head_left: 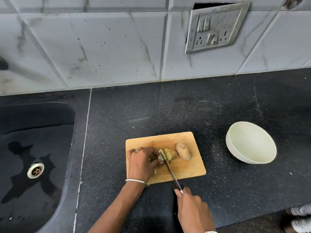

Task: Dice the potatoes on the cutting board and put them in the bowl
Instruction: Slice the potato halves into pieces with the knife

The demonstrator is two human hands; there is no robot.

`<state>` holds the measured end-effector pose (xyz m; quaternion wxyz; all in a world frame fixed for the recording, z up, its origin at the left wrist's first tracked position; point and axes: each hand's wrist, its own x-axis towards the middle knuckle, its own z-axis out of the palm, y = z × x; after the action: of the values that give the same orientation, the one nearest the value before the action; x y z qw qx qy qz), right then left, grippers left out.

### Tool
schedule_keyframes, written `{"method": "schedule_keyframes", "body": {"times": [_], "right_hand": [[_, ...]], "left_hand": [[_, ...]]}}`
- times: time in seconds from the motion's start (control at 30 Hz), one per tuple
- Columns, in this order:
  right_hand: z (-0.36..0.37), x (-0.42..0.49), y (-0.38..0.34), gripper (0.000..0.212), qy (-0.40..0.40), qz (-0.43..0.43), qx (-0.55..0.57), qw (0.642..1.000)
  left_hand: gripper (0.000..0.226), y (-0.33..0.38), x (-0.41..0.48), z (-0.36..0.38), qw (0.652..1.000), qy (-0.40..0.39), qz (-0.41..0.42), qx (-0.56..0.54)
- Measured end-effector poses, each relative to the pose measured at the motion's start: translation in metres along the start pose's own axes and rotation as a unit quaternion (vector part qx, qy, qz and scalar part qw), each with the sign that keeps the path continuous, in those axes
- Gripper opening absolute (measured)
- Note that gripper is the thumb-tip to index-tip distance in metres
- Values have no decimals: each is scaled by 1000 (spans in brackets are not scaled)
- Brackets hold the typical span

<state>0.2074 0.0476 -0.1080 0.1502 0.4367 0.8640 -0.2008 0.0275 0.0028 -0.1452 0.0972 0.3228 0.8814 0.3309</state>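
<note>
A wooden cutting board point(186, 169) lies on the black counter. On it my left hand point(143, 163) holds a partly sliced potato, its fingers curled over the uncut end. Several cut slices point(170, 153) lean together just right of my fingers. A whole brown potato point(183, 151) lies beside them. My right hand point(193, 211) grips a knife by the handle. The knife's blade point(170, 170) runs up across the board, with its tip down in the potato at my left fingertips. A white bowl point(235, 143) stands empty to the right of the board.
A black sink point(33, 148) with a metal drain point(35, 170) and water patches fills the left. The tiled wall with a switch plate point(215, 27) rises behind the speckled counter point(185, 108). The counter's front edge runs at the lower right, with feet point(299, 217) on the floor below.
</note>
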Motion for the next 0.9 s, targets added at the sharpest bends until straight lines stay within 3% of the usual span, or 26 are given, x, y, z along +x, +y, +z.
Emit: {"method": "schedule_keyframes", "body": {"times": [0.17, 0.27, 0.53, 0.9], "right_hand": [[-7, -12, 10, 47, 14, -1, 11, 1000], [-6, -6, 4, 39, 34, -16, 35, 999], [-4, 8, -7, 37, 36, -51, 41, 997], [2, 17, -12, 41, 12, -48, 61, 997]], "left_hand": [[41, -1, -3, -3, 1000, 1, 8, -1], [48, -1, -6, -5, 1000, 11, 8, 23], [35, 1, -7, -8, 995, 21, 0, 93], [23, 1, -3, -5, 998, 10, -28, 56]]}}
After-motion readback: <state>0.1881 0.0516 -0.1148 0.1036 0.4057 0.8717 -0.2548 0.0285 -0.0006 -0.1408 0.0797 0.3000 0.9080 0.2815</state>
